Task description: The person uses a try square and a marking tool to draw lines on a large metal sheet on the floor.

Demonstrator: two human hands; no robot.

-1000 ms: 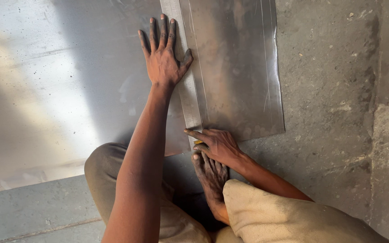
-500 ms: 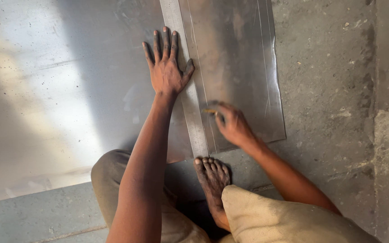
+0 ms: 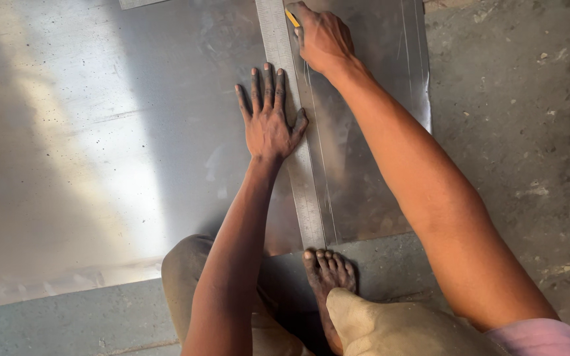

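Work in hand: I see a line being marked on a metal sheet (image 3: 133,151) along a steel ruler (image 3: 298,165); both lie flat on the concrete floor (image 3: 516,151).
Left hand (image 3: 268,122): flat on the sheet, fingers spread wide, thumb pressed onto the ruler's edge; it holds nothing.
Right hand (image 3: 321,39): at the far end of the ruler, fingers closed around a yellow marking tool (image 3: 291,18), its tip hidden against the ruler's right edge.
Done so far: faint straight lines show on the sheet just right of the ruler, running from near my foot (image 3: 328,277) up toward the right hand; I judge most of the stroke is laid.
Left to do: I judge only the short stretch beyond the hand, which runs out of view at the top edge.
Uncertain: I cannot tell whether the tool scribes or draws.
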